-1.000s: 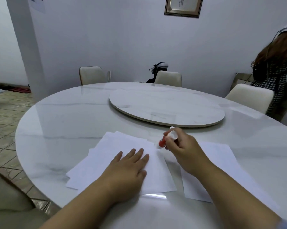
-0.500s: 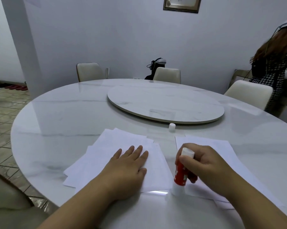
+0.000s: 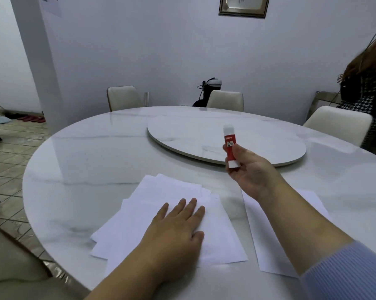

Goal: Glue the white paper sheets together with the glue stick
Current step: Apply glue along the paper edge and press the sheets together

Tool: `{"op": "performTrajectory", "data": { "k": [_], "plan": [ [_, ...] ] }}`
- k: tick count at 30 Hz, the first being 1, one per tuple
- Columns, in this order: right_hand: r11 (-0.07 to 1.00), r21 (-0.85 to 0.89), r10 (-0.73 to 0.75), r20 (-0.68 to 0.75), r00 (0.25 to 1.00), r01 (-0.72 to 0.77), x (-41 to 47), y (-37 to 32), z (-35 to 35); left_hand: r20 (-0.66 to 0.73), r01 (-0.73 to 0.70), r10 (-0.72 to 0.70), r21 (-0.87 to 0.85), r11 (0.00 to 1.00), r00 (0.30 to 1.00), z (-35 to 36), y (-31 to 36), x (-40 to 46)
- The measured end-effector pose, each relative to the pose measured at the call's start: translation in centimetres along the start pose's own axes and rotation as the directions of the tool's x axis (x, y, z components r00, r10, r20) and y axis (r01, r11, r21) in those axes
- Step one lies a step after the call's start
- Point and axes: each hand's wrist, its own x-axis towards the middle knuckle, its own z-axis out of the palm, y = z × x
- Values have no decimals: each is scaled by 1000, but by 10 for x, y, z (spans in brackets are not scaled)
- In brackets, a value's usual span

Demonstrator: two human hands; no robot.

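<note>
A loose stack of white paper sheets (image 3: 171,191) lies fanned on the marble table's near side. My left hand (image 3: 176,230) rests flat on it, palm down, holding nothing. More white paper (image 3: 269,245) lies to the right, partly under my right forearm. My right hand (image 3: 249,174) is raised above the table and grips a red glue stick (image 3: 229,146) upright by its lower half, white end up, in front of the turntable's near edge. The glue stick touches no paper.
The round white marble table (image 3: 96,169) carries a raised round turntable (image 3: 193,131) at its middle. Cream chairs stand behind it, one at the far left (image 3: 124,98), one at the back (image 3: 226,100) and one at the right (image 3: 338,124). A person (image 3: 369,87) stands at the far right.
My right hand has lifted the glue stick from beside the near paper edge up and away toward the turntable, turning it upright. My left hand has stayed flat on the stack.
</note>
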Motion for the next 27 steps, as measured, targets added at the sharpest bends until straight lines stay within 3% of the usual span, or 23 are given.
{"op": "performTrajectory", "data": {
  "k": [2, 5, 7, 12, 16, 20, 22, 24, 25, 26, 27],
  "plan": [
    [979, -181, -96, -30, 995, 89, 10, 7, 3, 0, 0, 0, 6, 1000, 1000, 0, 1, 0],
    [724, -655, -316, -36, 948, 216, 24, 19, 5, 12, 5, -5, 14, 1000, 1000, -1, 2, 0],
    [620, -759, -370, -56, 927, 201, 32, 26, 5, 17, 7, -7, 19, 1000, 1000, -2, 3, 0],
    [393, -920, -385, -161, 909, 3, 45, 39, 1, 17, 7, -7, 12, 1000, 1000, -4, 4, -1],
    [382, -923, -417, -129, 900, 44, 47, 41, -7, 6, 10, -10, 13, 1000, 1000, -5, 4, -1],
    [523, -838, -439, -108, 892, 156, 34, -2, -26, 11, 8, -8, 10, 1000, 1000, -6, 5, -2],
    [342, -939, -209, -31, 977, 44, 15, -38, -51, 10, 8, -8, 12, 1000, 1000, -5, 4, -3],
    [-82, -990, 106, -120, 987, -111, -12, -64, -76, 17, 4, -4, 18, 1000, 1000, -4, 4, -2],
    [-271, -953, 168, -184, 969, -134, -24, -67, -88, 27, 0, 0, 23, 1000, 1000, -5, 4, -1],
    [-380, -916, 175, -212, 961, -133, -35, -66, -98, 43, -5, 4, 29, 1000, 999, -5, 4, 1],
    [-403, -906, 145, -205, 968, -131, -44, -63, -106, 66, -9, 7, 35, 999, 998, -6, 5, 4]
  ]
}}
